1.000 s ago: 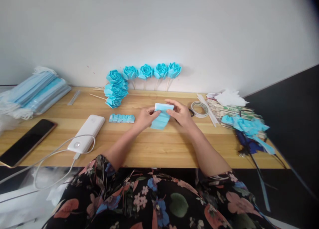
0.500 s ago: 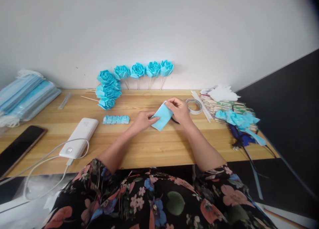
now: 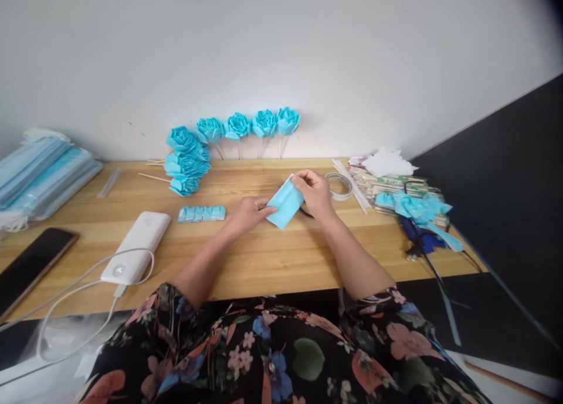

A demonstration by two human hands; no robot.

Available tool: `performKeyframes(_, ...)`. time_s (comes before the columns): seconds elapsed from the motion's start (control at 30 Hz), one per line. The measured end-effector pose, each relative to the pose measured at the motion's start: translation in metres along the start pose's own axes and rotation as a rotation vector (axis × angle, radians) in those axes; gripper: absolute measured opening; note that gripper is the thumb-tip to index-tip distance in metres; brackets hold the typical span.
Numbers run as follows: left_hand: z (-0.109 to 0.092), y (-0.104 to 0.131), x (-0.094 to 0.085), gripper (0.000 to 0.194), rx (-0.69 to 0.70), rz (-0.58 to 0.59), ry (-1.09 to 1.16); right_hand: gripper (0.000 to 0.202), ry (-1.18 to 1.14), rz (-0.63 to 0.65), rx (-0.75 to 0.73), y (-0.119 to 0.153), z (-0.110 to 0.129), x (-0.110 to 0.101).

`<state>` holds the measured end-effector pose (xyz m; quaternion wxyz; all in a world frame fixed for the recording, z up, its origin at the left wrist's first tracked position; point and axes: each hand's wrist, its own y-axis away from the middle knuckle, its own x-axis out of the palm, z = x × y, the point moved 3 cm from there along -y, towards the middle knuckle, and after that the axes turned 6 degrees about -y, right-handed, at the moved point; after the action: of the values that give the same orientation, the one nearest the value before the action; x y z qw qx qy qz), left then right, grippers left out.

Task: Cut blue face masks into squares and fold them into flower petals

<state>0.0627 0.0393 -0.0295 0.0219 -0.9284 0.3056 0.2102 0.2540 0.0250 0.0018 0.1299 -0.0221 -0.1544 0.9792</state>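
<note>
A light blue piece of mask fabric (image 3: 285, 203) is held up, slanted, over the middle of the table. My left hand (image 3: 250, 214) pinches its lower left edge, thumb lying on top. At the upper right corner my right hand (image 3: 314, 192) grips it between thumb and fingers. Just left of my left hand lies a row of small folded blue pieces (image 3: 202, 213). Behind my right hand is a roll of tape (image 3: 338, 187), and something dark and curved, mostly hidden, shows under that hand.
Blue fabric flowers on sticks (image 3: 238, 126) lean on the wall, and more flowers (image 3: 187, 160) lie stacked beside them. At left are face masks (image 3: 48, 172), a phone (image 3: 33, 254) and a corded white power bank (image 3: 137, 245). Blue scraps (image 3: 416, 207) lie at right, near white strips (image 3: 352, 186).
The view has shifted slightly, so things on the table appear a little further left. Both hands keep their hold on the blue fabric, with hardly any movement.
</note>
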Motion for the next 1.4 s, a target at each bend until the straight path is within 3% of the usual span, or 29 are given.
performKeyframes(0.17,-0.001,0.001,0.006,0.027,-0.034,0.157,0.153,0.024,0.016,-0.004,-0.003,0.0,-0.007,0.001)
performKeyframes(0.33,-0.003,0.003,0.006,0.031,0.023,0.22,0.17,0.024,0.096,0.071,-0.023,0.003,-0.006,0.006)
performKeyframes(0.53,-0.015,0.004,-0.007,0.041,0.173,-0.003,0.202,0.02,0.118,0.215,-0.08,0.011,0.001,0.016)
performKeyframes(0.67,-0.013,0.003,-0.004,0.032,0.157,-0.087,0.228,0.019,0.151,0.287,-0.117,0.016,0.004,0.024)
performKeyframes(0.77,-0.011,0.003,-0.002,0.029,0.134,-0.181,0.252,0.019,0.102,0.282,-0.051,0.018,0.001,0.025)
performKeyframes(0.97,-0.012,0.005,-0.009,0.03,0.105,-0.358,0.454,0.059,-0.085,0.306,0.161,0.021,-0.022,0.032)
performKeyframes(1.1,-0.009,0.005,-0.014,0.031,0.104,-0.419,0.576,0.055,-0.076,0.4,0.244,0.026,-0.03,0.043)
performKeyframes(1.4,-0.001,0.001,-0.027,0.042,0.124,-0.536,0.656,0.029,0.369,0.406,-0.003,0.025,-0.023,0.043)
